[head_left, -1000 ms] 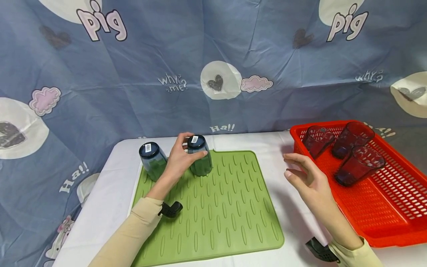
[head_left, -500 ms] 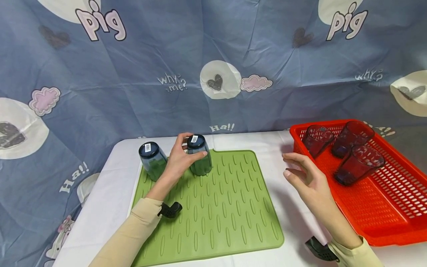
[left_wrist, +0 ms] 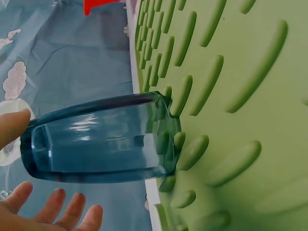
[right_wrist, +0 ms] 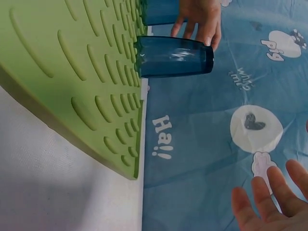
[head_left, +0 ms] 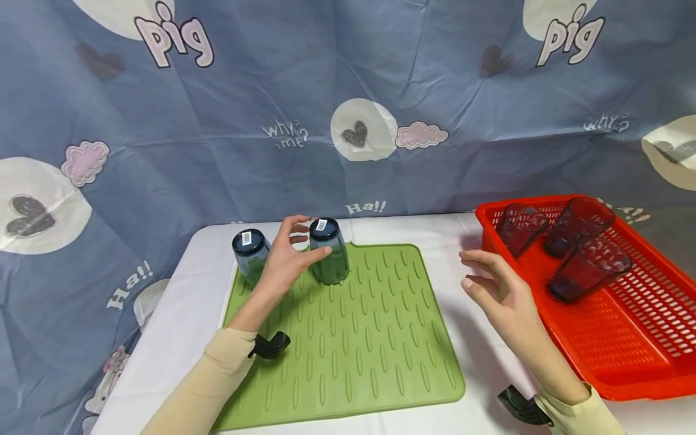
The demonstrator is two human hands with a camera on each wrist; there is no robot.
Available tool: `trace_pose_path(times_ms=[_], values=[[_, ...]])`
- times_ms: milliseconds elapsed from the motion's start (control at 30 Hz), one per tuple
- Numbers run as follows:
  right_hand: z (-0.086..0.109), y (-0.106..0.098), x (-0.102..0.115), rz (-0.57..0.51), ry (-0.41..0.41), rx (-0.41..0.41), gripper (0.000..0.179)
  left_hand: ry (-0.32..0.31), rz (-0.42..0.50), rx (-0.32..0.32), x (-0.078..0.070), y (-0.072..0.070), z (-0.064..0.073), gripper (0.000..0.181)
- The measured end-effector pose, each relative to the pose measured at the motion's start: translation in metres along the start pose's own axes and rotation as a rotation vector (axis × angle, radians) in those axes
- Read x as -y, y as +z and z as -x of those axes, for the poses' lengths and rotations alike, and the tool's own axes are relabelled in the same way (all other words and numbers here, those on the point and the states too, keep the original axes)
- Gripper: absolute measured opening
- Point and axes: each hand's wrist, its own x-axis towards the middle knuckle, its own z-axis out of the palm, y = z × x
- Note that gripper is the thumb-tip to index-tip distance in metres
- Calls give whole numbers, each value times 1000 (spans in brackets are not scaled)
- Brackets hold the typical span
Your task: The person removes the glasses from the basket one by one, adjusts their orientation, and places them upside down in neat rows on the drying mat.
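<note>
Two blue drinking glasses stand upside down at the back left of a green ribbed mat (head_left: pixel 375 362), each with a barcode sticker on its base. My left hand (head_left: pixel 280 266) is at the right-hand glass (head_left: pixel 331 260), thumb in front of it and fingers spread behind. In the left wrist view, a gap shows between the fingers (left_wrist: pixel 57 211) and this glass (left_wrist: pixel 96 144), and the thumb is close by its base. The other glass (head_left: pixel 250 258) is partly hidden behind that hand. My right hand (head_left: pixel 505 290) hovers between mat and red basket, fingers loosely bent, holding nothing.
On the right is a red plastic basket (head_left: pixel 614 368) with perforated sides. Inside it are three glasses: one at the left wall (head_left: pixel 521 232), one at the back (head_left: pixel 579 226) and one in front (head_left: pixel 589 272). A patterned blue cloth (head_left: pixel 261 175) hangs behind the white table.
My left hand has loosened from the right-hand glass and drawn slightly left, its fingers spreading away. The glass stays standing on the mat. My right hand is nearly still, and the head view shifts slightly.
</note>
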Motion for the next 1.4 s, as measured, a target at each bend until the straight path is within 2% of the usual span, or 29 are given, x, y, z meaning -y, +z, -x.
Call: trace_pose_path(times_ms=[267, 467, 867, 967, 1133, 1400], values=[[0, 1, -1, 27, 15, 0, 41, 19, -18, 6, -3, -9, 14, 76], [2, 1, -1, 36, 34, 7, 40, 24, 24, 10, -9, -15, 30, 73], [2, 2, -2, 48, 43, 11, 40, 80, 19, 81, -11, -23, 64, 67], [2, 2, -2, 56, 46, 13, 40, 93, 11, 103, -10, -23, 73, 66], [2, 2, -3, 58, 50, 18, 40, 114, 54, 161, -9, -21, 84, 68], [3, 2, -3, 69, 64, 21, 40, 145, 89, 266, -1, -19, 93, 68]])
